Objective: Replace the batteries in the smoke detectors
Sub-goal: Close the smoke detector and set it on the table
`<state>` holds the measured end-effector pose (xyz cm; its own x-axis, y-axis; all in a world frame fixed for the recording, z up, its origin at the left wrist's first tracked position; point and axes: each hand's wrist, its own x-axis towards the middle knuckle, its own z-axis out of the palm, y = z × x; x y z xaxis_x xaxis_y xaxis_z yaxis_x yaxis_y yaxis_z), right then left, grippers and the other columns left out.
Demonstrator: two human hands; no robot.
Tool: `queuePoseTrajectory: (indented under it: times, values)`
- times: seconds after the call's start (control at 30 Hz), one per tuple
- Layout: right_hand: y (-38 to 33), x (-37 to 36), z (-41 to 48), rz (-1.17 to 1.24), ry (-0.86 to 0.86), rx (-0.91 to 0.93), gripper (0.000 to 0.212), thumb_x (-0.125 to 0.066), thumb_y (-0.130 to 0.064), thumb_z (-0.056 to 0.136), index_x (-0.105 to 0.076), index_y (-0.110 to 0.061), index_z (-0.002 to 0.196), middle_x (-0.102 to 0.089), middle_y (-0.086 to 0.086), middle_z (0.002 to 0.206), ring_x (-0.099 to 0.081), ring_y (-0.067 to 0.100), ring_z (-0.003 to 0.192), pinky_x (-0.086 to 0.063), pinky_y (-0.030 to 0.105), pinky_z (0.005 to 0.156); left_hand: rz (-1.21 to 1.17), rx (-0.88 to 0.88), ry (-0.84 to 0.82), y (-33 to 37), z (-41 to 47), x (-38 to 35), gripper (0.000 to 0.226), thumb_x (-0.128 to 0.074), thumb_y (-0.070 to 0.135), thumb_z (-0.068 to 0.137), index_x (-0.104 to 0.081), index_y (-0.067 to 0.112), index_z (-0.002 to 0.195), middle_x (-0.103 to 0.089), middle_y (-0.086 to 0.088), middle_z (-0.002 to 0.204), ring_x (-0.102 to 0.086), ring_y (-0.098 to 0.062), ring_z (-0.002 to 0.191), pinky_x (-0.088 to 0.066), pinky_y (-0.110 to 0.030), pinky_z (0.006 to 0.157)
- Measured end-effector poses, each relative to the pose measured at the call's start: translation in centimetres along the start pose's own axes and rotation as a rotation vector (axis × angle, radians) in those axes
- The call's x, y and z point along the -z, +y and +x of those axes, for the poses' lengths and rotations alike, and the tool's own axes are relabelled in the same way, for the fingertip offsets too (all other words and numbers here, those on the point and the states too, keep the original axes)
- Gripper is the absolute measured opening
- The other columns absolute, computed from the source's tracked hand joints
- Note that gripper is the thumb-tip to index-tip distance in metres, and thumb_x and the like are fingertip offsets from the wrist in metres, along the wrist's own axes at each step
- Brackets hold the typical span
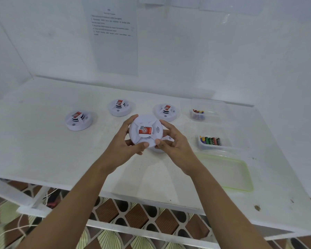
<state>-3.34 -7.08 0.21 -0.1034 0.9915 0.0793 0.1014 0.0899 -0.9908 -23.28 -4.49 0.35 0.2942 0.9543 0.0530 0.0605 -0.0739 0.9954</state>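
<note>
- A white smoke detector (146,131) is held above the counter (43,150), grasped at its rim between the left hand (128,141) and right hand (172,141).
- Three more detectors (78,120) are seen behind; two battery tubs (214,143) at right.

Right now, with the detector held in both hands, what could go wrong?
1. The smoke detector is held above the table by fingertips of the left hand and right hand; twisting it may make it slip.
2. Another detector lies just under the right hand and could get knocked.
3. The two battery tubs look alike; old and new may get mixed.
</note>
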Motion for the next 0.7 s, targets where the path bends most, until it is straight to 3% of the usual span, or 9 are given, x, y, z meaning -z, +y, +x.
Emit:
queuePoseTrajectory:
  times: [0.13, 0.27, 0.4, 0.57, 0.7]
  values:
    - [0.7, -1.2, 0.3, -0.022, 0.012, -0.027, 0.054, -0.068, -0.018, 0.097, -0.049, -0.033, 0.145, -0.065, 0.005, 0.129, -0.067, 0.024, 0.114, -0.055, 0.046, 0.101, 0.002, 0.044, -0.008, -0.5, -0.6, 1.4, 0.077, -0.072, 0.015, 0.087, -0.03, 0.037, 0.148, -0.053, 0.005, 0.136, -0.07, -0.022, 0.1, -0.061, -0.041, 0.078]
    - [1.1, -3.0, 0.5, -0.046, 0.02, -0.045, 0.055, -0.069, -0.023, 0.095, -0.048, -0.034, 0.145, -0.062, 0.001, 0.133, -0.061, 0.025, 0.123, -0.054, 0.048, 0.103, 0.072, 0.045, 0.011, -0.8, -1.4, 2.6, 0.069, -0.07, 0.019, 0.089, -0.03, 0.033, 0.145, -0.053, 0.003, 0.135, -0.071, -0.022, 0.094, -0.061, -0.039, 0.079]
    - [1.2, -4.8, 0.7, -0.023, 0.027, -0.065, 0.053, -0.068, -0.02, 0.096, -0.05, -0.037, 0.142, -0.061, 0.0, 0.134, -0.062, 0.02, 0.121, -0.054, 0.048, 0.102, 0.141, 0.029, 0.033, -1.1, -2.0, 4.0, 0.065, -0.069, 0.02, 0.09, -0.034, 0.032, 0.144, -0.052, 0.011, 0.135, -0.067, -0.019, 0.102, -0.06, -0.034, 0.079]
    - [0.9, -6.6, 0.7, -0.042, 0.0, -0.068, 0.052, -0.067, -0.018, 0.097, -0.045, -0.04, 0.139, -0.056, -0.004, 0.137, -0.06, 0.011, 0.12, -0.056, 0.037, 0.1, 0.231, 0.03, 0.053, -1.6, -2.5, 5.8, 0.067, -0.069, 0.022, 0.09, -0.034, 0.031, 0.146, -0.048, 0.012, 0.139, -0.065, -0.022, 0.104, -0.06, -0.031, 0.077]
    - [0.7, -7.5, 0.8, -0.039, -0.027, -0.076, 0.054, -0.068, -0.017, 0.096, -0.044, -0.04, 0.139, -0.057, -0.008, 0.132, -0.063, 0.013, 0.114, -0.058, 0.023, 0.088, 0.258, 0.02, 0.076, -1.8, -3.0, 6.7, 0.065, -0.069, 0.024, 0.09, -0.036, 0.031, 0.145, -0.05, 0.01, 0.14, -0.062, -0.024, 0.112, -0.059, -0.031, 0.081]
